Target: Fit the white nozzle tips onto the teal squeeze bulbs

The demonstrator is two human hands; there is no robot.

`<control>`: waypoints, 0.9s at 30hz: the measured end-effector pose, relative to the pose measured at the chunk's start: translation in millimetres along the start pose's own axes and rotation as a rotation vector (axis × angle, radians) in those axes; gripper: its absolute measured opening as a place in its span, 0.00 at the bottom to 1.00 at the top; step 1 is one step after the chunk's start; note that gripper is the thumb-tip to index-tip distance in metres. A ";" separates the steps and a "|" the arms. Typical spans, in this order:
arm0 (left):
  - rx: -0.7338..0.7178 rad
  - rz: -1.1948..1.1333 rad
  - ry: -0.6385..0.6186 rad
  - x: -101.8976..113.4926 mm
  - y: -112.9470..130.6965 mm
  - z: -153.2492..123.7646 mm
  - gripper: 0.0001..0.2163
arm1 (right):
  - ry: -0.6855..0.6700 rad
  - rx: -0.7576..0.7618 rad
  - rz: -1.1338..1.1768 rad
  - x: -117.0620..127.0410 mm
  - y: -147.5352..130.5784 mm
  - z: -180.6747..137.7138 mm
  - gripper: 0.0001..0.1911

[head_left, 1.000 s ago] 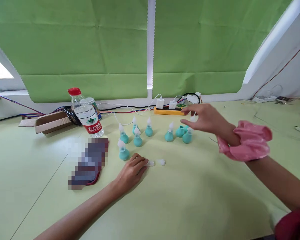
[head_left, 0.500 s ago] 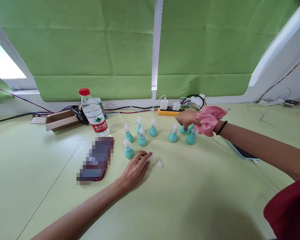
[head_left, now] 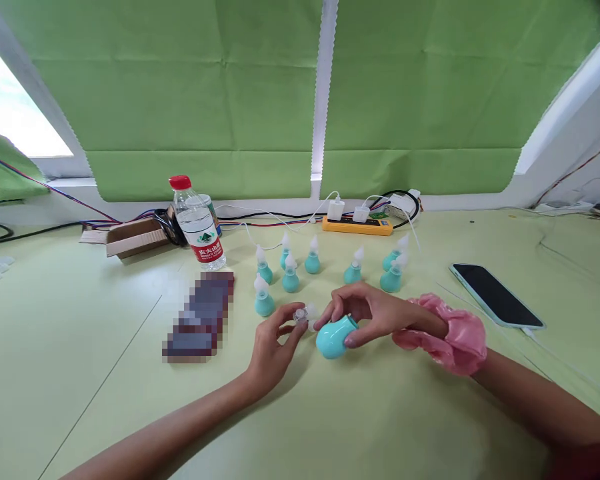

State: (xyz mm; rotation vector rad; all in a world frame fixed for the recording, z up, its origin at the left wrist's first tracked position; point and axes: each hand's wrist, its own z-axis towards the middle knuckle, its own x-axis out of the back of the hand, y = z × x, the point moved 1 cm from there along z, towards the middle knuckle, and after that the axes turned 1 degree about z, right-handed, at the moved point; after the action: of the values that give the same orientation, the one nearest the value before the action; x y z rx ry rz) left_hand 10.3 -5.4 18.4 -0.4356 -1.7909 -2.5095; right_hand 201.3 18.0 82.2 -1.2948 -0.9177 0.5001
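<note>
Head view looks down on both my hands, close together at the middle of the desk (head_left: pixel 380 413). My right hand (head_left: pixel 375 313) is wrapped over a teal bulb (head_left: pixel 336 335), thumb on the near side and fingers across the top. The bulb lies tilted on its side, low against the desk, and its open end is turned toward my left. My left hand (head_left: pixel 273 343) pinches a small clear tip (head_left: pixel 303 315) between thumb and forefinger, just beside the bulb's mouth. I cannot tell whether the two parts are already touching.

As I judge it, the step in hand is mating tip to bulb. It should go best if I keep the right grip light, so the soft bulb does not squash and close its opening. The tip needs to line up straight with the mouth, and a push with a slight twist should seat it evenly all round.

Behind my hands, a loose row of finished bulbs (head_left: pixel 291 280) stands upright, so my wrists should stay low and clear of them. A pink scrunchie (head_left: pixel 450 333) sits on my right wrist. A phone (head_left: pixel 495 295) lies to the right, a water bottle (head_left: pixel 200 230) to the back left, and a power strip (head_left: pixel 357 225) lies along the far edge.
</note>
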 end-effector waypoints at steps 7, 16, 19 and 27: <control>0.081 -0.195 0.038 7.5 11.4 7.6 0.08 | 0.357 0.147 -0.423 -2.6 12.9 8.3 0.09; 0.316 -0.402 -0.261 12.0 22.9 22.1 0.12 | 0.551 0.290 -0.817 -26.2 19.0 7.5 0.09; 0.322 -0.335 -0.289 11.9 22.6 23.1 0.12 | 0.576 0.272 -0.936 -28.8 24.3 7.7 0.07; -0.172 0.260 -0.267 12.9 31.4 17.1 0.08 | 0.487 0.000 -0.382 -32.7 29.9 14.6 0.05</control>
State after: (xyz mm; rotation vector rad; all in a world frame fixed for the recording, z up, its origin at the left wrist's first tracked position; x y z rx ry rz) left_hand 7.3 1.7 55.6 -0.9848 -1.4740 -2.5216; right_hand 176.1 8.7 44.1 -1.1330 -0.7234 -0.1140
